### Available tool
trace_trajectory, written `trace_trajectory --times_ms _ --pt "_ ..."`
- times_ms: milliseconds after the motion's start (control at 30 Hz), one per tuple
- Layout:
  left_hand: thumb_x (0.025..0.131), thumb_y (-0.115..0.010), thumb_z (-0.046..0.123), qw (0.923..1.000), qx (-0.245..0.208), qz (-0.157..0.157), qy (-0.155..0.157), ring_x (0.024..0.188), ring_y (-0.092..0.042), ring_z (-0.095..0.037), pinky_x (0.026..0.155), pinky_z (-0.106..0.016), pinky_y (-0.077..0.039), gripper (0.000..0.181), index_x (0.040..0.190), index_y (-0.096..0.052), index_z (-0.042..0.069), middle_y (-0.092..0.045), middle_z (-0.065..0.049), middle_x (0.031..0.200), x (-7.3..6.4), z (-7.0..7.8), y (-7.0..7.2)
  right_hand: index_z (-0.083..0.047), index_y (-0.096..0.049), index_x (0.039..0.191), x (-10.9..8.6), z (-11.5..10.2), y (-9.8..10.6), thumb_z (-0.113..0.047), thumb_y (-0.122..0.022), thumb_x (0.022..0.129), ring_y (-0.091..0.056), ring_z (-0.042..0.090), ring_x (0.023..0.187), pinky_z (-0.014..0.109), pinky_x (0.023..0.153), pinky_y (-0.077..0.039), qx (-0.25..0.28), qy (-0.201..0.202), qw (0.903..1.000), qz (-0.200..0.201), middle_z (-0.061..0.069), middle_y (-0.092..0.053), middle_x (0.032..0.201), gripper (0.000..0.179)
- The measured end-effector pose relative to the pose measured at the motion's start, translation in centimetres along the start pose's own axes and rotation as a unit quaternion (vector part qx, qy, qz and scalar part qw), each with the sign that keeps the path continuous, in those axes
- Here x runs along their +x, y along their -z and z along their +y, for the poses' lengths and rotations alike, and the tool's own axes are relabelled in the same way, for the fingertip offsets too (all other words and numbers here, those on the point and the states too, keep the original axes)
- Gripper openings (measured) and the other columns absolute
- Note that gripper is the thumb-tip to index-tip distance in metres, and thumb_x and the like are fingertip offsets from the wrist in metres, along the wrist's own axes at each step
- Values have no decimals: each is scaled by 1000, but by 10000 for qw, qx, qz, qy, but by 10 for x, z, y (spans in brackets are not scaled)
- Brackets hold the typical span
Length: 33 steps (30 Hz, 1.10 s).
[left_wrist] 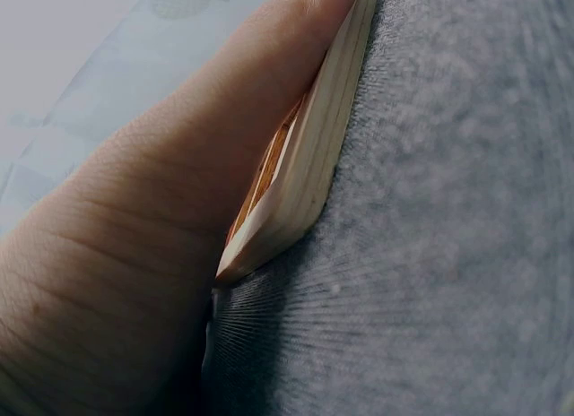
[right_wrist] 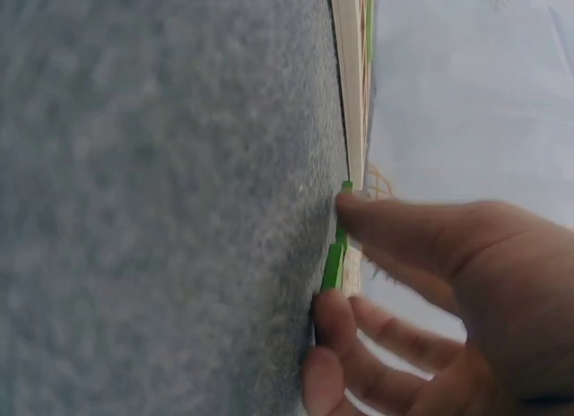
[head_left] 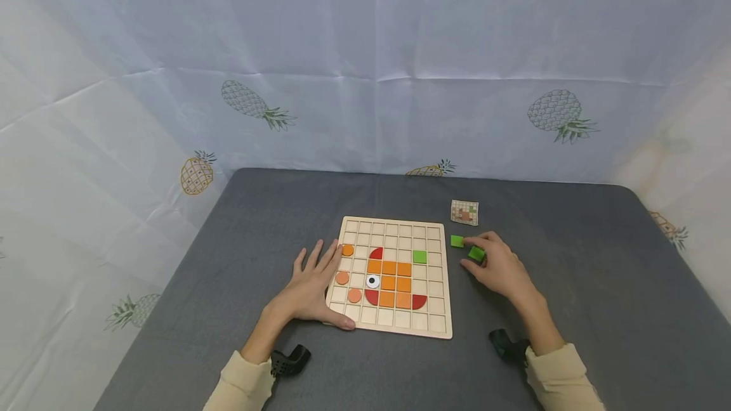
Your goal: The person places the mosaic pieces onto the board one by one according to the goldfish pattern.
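Observation:
A square wooden board (head_left: pixel 433 328) with a grid of recesses lies mid-table. It holds orange squares (head_left: pixel 388 284), red quarter-rounds (head_left: pixel 419 302), orange discs (head_left: pixel 354 295), a white eye-marked disc (head_left: pixel 372 281) and one green square (head_left: pixel 419 257). My left hand (head_left: pixel 311 287), fingers spread, rests on the board's left edge, thumb along the near corner. Right of the board, my right hand (head_left: pixel 502 269) has thumb and fingers curled around a green square tile (head_left: pixel 476 254), also seen in the right wrist view; fingertip contact is partly hidden. Another green square tile (head_left: pixel 457 241) lies by the index fingertip.
A small picture card (head_left: pixel 465 212) lies beyond the green tiles, right of the board. The table has a grey cloth (head_left: pixel 571 233). A pale curtain (head_left: pixel 365 30) with printed pineapples hangs behind. Dark wrist devices (head_left: pixel 291 360) sit near both sleeves.

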<state>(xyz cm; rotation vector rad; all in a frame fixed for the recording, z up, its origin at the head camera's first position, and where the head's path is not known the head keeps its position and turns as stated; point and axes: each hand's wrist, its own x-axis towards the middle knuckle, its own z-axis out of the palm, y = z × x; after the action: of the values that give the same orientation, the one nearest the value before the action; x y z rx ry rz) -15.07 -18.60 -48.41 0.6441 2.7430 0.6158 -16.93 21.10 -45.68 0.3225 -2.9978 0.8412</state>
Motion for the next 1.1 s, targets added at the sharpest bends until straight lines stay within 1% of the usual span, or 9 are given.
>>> trace_trajectory --times_ms 100,133,200,367,433,567,667,933,1100 --pt "63 -92 69 10000 6 -5 -3 169 2 -54 129 -78 2 154 174 -10 0 -5 -21 184 0 0 0 6 -69 139 -1 3 1 -11 -79 98 -68 45 101 61 78 -57 -85 -209 9997 11 35 -62 130 46" --pt "63 -92 69 10000 8 -6 -2 169 2 -54 129 -78 2 154 174 -10 0 -5 -21 184 0 0 0 6 -68 139 -1 4 1 -11 -78 98 -67 46 102 62 78 -56 -92 -266 9996 2 36 -61 129 45" --pt "63 -92 69 10000 5 -6 0 169 2 -53 129 -78 2 154 174 -10 0 -5 -21 184 0 1 0 7 -69 137 -1 5 1 -10 -77 99 -66 44 98 60 76 -55 -70 -342 9994 -6 36 -62 127 43" --pt "63 -93 69 10000 -10 -4 12 170 2 -53 129 -78 2 154 174 -10 1 -4 -21 184 0 1 0 8 -72 131 0 5 2 -8 -77 99 -62 33 88 52 72 -51 -19 -393 9992 30 34 -64 122 37" --pt "63 -93 69 10000 -13 -5 15 170 2 -53 129 -77 2 154 174 -10 1 -4 -21 184 0 1 0 9 -72 130 0 5 2 -7 -78 98 -63 32 86 52 72 -53 24 -435 9990 56 33 -65 119 37" --pt "63 -93 69 10000 -18 1 7 169 1 -53 130 -77 2 154 174 -10 1 -5 -21 184 0 1 1 11 -72 127 -1 5 2 -7 -79 97 -67 33 84 54 75 -57 126 -591 9981 102 31 -66 112 36" --pt "63 -93 69 10000 -30 -10 22 170 1 -53 130 -77 2 154 174 -10 2 -5 -21 184 0 1 1 11 -73 125 -1 5 2 -7 -79 97 -68 33 84 55 77 -57 152 -645 9978 60 31 -66 111 34" --pt "63 -93 68 10000 -44 -34 28 169 2 -54 129 -78 2 154 174 -10 0 -5 -22 184 -1 2 1 10 -72 128 0 2 0 -7 -75 101 -62 35 92 59 82 -52 65 -654 9978 -65 31 -65 116 32" --pt "64 -92 68 10000 -33 -17 17 169 1 -54 129 -78 2 153 174 -10 0 -5 -22 184 -1 2 1 10 -72 129 0 2 -1 -6 -74 101 -61 35 92 58 81 -51 56 -621 9980 -58 31 -65 115 32"
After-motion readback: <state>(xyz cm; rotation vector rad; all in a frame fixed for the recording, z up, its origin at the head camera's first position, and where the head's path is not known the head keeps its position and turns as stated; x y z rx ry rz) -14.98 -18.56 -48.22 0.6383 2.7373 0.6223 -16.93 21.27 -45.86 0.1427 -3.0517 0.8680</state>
